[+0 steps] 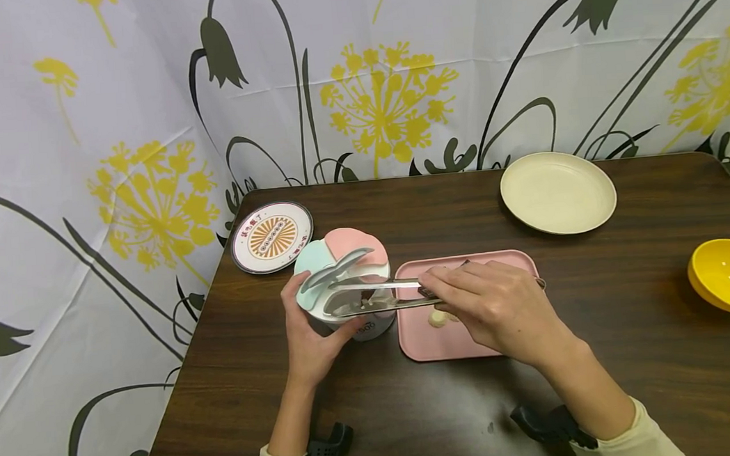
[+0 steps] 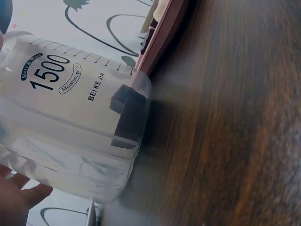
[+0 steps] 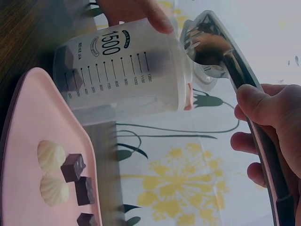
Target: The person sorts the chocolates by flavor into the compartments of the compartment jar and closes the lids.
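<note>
My left hand (image 1: 312,339) grips a clear plastic canister (image 3: 117,87) marked 1500, its fingers and thumb around the upper part. The canister's divided lid has mint and pink sections (image 1: 356,246), with one flap (image 1: 336,268) raised. In my right hand (image 1: 495,304) are metal tongs (image 1: 407,304), their ends at the lid's opening. Dark chocolate-like pieces (image 2: 129,115) lie at the canister's bottom, and a blurred dark patch shows through its upper wall in the right wrist view. Ridged cream-coloured pieces (image 3: 51,155) and dark pieces (image 3: 73,167) sit on the pink tray (image 1: 435,346).
A patterned white plate (image 1: 271,237) lies behind the canister on the left. Toward the back right is a cream plate (image 1: 557,192), and a yellow bowl (image 1: 728,279) stands at the right. A flowered cloth (image 1: 388,94) hangs behind the brown table (image 1: 439,412).
</note>
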The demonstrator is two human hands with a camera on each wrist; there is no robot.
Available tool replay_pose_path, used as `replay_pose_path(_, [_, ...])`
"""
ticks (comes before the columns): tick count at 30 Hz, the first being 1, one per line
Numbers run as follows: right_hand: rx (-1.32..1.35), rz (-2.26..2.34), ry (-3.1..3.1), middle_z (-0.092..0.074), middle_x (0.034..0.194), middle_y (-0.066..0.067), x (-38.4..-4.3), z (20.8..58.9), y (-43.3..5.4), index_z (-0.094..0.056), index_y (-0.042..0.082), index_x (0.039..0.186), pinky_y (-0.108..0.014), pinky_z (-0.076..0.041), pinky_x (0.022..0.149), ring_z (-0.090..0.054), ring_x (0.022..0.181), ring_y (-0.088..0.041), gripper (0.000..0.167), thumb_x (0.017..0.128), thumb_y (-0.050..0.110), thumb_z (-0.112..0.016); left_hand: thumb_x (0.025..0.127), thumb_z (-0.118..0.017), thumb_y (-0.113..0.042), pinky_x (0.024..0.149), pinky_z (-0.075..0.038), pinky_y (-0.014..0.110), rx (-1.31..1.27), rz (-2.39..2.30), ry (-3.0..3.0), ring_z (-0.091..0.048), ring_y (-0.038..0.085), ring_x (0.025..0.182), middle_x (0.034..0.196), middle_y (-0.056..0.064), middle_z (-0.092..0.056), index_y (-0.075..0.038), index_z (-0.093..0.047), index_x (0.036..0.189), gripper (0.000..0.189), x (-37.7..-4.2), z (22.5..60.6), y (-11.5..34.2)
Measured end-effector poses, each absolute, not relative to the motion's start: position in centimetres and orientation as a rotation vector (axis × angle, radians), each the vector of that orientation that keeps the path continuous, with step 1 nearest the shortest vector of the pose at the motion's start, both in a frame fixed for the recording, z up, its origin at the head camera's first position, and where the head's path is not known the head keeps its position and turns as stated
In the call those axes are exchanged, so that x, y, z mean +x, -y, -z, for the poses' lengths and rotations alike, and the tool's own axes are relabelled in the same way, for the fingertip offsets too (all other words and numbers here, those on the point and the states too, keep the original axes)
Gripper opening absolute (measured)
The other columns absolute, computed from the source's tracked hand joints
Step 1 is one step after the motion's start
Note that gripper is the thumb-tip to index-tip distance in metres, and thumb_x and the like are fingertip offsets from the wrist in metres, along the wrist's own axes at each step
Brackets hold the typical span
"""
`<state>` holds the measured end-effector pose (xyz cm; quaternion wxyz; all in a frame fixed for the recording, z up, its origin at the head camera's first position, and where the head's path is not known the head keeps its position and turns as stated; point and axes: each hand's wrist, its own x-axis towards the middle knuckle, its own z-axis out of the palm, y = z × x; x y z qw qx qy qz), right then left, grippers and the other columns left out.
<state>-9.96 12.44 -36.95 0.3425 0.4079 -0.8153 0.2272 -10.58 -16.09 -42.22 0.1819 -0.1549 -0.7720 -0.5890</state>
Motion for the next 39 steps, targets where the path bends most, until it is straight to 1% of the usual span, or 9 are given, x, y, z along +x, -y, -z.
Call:
replay_pose_path(4, [1.065, -0.598, 2.11, -0.073, 0.108, -0.001, -10.0, 36.9, -12.6, -0.071, 0.009, 0.118, -0.038, -0.055, 0.073, -0.068, 0.087, -0.017, 0.044, 0.101, 0.043, -0.049, 0.065, -0.085, 0.007, 0.107, -0.028, 0.036, -0.432, 1.667, 2.183, -0.047, 0.019, 0.122, 0.134, 0.01, -0.05, 0.005, -0.029, 0.139, 0.093, -10.6, 42.2, 16.1])
replay_pose_path(10, [1.075, -0.608, 2.116, -0.072, 0.11, -0.003, -10.1, 37.0, -12.8, -0.07, 0.008, 0.121, -0.039, -0.055, 0.074, -0.068, 0.087, -0.019, 0.039, 0.103, 0.035, -0.048, 0.064, -0.085, 0.006, 0.107, -0.028, 0.035, -0.42, 1.666, 2.185, -0.047, 0.019, 0.122, 0.134, 0.01, -0.049, 0.005, -0.029, 0.139, 0.093, -10.6, 42.2, 16.0])
replay_pose_path(19, [1.057, -0.61, 2.117, -0.072, 0.111, -0.003, -10.1, 36.9, -13.2, -0.069, 0.009, 0.123, -0.041, -0.055, 0.072, -0.069, 0.091, -0.019, 0.043, 0.102, 0.04, -0.05, 0.065, -0.086, 0.005, 0.107, -0.029, 0.035, -0.403, 1.65, 2.199, -0.047, 0.018, 0.121, 0.134, 0.01, -0.049, 0.004, -0.03, 0.139, 0.093, -10.6, 42.2, 16.0])
replay_pose_path(24, [1.029, -0.633, 2.137, -0.07, 0.116, -0.002, -10.0, 37.0, -13.9, -0.067, 0.01, 0.127, -0.046, -0.053, 0.08, -0.069, 0.098, -0.021, 0.038, 0.102, 0.035, -0.051, 0.064, -0.086, 0.005, 0.106, -0.03, 0.035, -0.405, 1.655, 2.192, -0.047, 0.019, 0.121, 0.133, 0.009, -0.05, 0.004, -0.03, 0.139, 0.094, -10.6, 42.3, 16.0])
replay_pose_path(27, [1.003, -0.643, 2.156, -0.07, 0.118, -0.002, -10.0, 37.3, -14.7, -0.066, 0.01, 0.128, -0.045, -0.052, 0.082, -0.069, 0.098, -0.021, 0.036, 0.098, 0.027, -0.059, 0.063, -0.086, 0.006, 0.105, -0.03, 0.034, -0.408, 1.659, 2.188, -0.047, 0.018, 0.121, 0.134, 0.011, -0.049, 0.004, -0.03, 0.139, 0.094, -10.6, 42.3, 16.0])
replay_pose_path(30, [0.961, -0.65, 2.171, -0.07, 0.117, -0.003, -9.8, 37.6, -15.8, -0.066, 0.01, 0.128, -0.042, -0.054, 0.074, -0.069, 0.095, -0.022, 0.037, 0.094, 0.023, -0.06, 0.063, -0.086, 0.007, 0.105, -0.03, 0.033, -0.407, 1.65, 2.19, -0.047, 0.018, 0.121, 0.134, 0.013, -0.047, 0.005, -0.03, 0.139, 0.095, -10.5, 42.2, 16.0])
replay_pose_path(32, [0.92, -0.648, 2.181, -0.07, 0.116, -0.004, -9.7, 37.8, -16.7, -0.067, 0.009, 0.128, -0.04, -0.054, 0.068, -0.069, 0.092, -0.022, 0.038, 0.094, 0.025, -0.061, 0.062, -0.086, 0.007, 0.105, -0.03, 0.033, -0.402, 1.645, 2.191, -0.046, 0.018, 0.122, 0.135, 0.013, -0.046, 0.006, -0.03, 0.139, 0.095, -10.5, 42.2, 15.9])
replay_pose_path(35, [0.838, -0.649, 2.193, -0.071, 0.114, -0.004, -9.4, 38.2, -17.9, -0.068, 0.009, 0.125, -0.037, -0.05, 0.059, -0.069, 0.085, -0.021, 0.041, 0.1, 0.038, -0.053, 0.062, -0.086, 0.006, 0.106, -0.03, 0.033, -0.398, 1.639, 2.189, -0.045, 0.018, 0.122, 0.135, 0.014, -0.045, 0.005, -0.03, 0.139, 0.095, -10.5, 42.2, 15.9])
replay_pose_path(39, [0.728, -0.668, 2.222, -0.071, 0.115, -0.004, -8.9, 38.9, -19.4, -0.069, 0.009, 0.124, -0.037, -0.049, 0.06, -0.069, 0.086, -0.021, 0.049, 0.098, 0.048, -0.053, 0.062, -0.086, 0.006, 0.106, -0.03, 0.033, -0.398, 1.639, 2.183, -0.045, 0.019, 0.123, 0.135, 0.014, -0.045, 0.006, -0.03, 0.139, 0.096, -10.5, 42.2, 15.9])
